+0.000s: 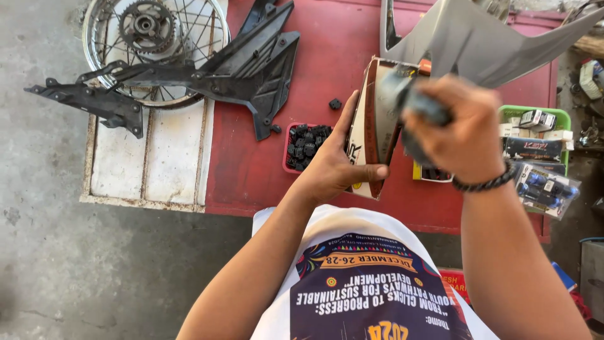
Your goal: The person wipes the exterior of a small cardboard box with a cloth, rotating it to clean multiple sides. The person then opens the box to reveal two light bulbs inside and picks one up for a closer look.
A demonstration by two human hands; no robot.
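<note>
My left hand [333, 165] grips a brown and white cardboard box [375, 119], held upright with its open end pointing away from me. My right hand [462, 129] is closed around a dark, blurred object [412, 104] at the mouth of the box. A dark bead bracelet [487, 184] circles my right wrist. Both hands hover above a red table [251, 170].
A red tray of small black parts [305, 146] sits left of the box. Black plastic motorcycle panels [239, 66] lie over a spoked wheel with a sprocket [148, 38]. A grey fairing [478, 38] lies at the back. A green tray of packaged parts [535, 135] stands right.
</note>
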